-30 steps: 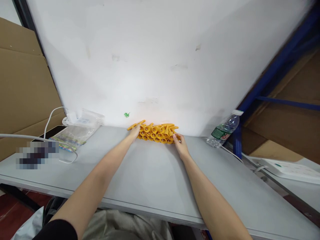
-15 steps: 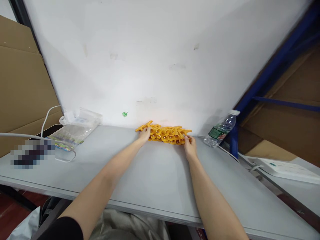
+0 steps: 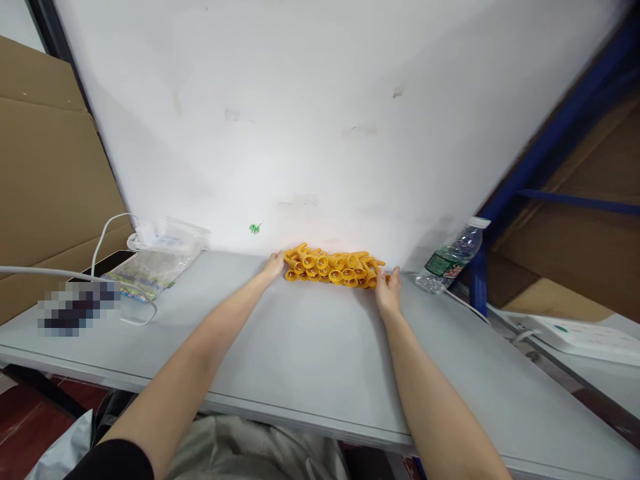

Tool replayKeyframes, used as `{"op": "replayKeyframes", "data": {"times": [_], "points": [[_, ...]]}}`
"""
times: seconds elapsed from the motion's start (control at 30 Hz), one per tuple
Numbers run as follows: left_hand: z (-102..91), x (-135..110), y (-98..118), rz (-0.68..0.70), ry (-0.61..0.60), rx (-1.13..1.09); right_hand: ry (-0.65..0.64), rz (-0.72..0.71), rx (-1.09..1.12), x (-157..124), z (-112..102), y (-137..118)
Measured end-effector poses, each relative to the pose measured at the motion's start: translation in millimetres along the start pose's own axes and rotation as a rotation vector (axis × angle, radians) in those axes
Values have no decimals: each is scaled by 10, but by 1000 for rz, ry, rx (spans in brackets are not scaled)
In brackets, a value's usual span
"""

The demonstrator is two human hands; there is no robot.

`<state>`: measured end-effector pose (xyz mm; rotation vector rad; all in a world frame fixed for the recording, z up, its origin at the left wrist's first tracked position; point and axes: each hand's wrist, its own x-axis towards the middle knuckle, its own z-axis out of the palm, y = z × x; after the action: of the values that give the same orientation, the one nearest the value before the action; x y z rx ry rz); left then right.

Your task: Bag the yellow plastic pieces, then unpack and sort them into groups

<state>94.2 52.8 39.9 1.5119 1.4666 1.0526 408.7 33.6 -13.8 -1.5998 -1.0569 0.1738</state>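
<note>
Against the wall lies a stacked pile of yellow-orange plastic pieces (image 3: 335, 270) with flared, funnel-like round mouths facing me and thin stems pointing back. My left hand (image 3: 273, 265) is at the pile's left end, its fingers stretched out beside the outermost pieces. At the right end, my right hand (image 3: 389, 292) rests against the pile with thumb and fingers apart. Neither hand has a piece lifted off the table. The far sides of the fingers are partly hidden.
A tilted plastic water bottle (image 3: 453, 257) leans near the right table edge, with a white cable running by it. To the left are a clear plastic bag (image 3: 170, 257), cables and a blurred dark object (image 3: 77, 310). A white power strip (image 3: 580, 337) lies far right.
My left hand has slid off the pile's front to its left end, and the leftmost pieces sit closer in. My right hand has shifted slightly outward, its fingers more spread.
</note>
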Motion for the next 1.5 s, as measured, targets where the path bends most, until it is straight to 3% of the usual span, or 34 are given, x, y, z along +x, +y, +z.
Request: {"op": "replayKeyframes", "data": {"times": [0.1, 0.23, 0.37, 0.53, 0.67, 0.8, 0.93, 1.07, 1.13, 1.2, 1.3, 1.4, 1.5], "points": [[-323, -66, -25, -73, 172, 287, 73, -127, -106, -91, -41, -145], [-896, -152, -185, 28, 409, 739, 53, -314, -189, -220, -17, -314], [-1463, -236, -399, -134, 557, 881, -5, -350, -244, -299, 70, -345], [-1941, -310, -599, -278, 600, 939, -40, -346, -271, -351, 100, -357], [-2130, -323, -697, -382, 456, 932, -60, -349, -274, -387, 88, -385], [-2186, -342, -717, -345, 404, 952, -65, -344, -260, -403, 81, -394], [-2158, -366, -627, -241, 506, 917, -75, -337, -269, -409, 73, -394], [-2026, -403, -339, -49, 722, 821, -70, -348, -274, -416, 66, -402], [-1887, -461, -131, 115, 748, 821, -61, -348, -279, -418, 65, -411], [-1705, -551, 60, 238, 685, 868, -48, -354, -287, -419, 65, -421], [-1420, -691, 181, 389, 453, 943, -25, -384, -292, -434, 57, -454], [-1225, -759, 27, 423, 222, 957, -19, -436, -298, -494, 42, -555], [-1163, -747, -275, 245, 33, 928, -32, -530, -308, -627, 57, -773]]}}
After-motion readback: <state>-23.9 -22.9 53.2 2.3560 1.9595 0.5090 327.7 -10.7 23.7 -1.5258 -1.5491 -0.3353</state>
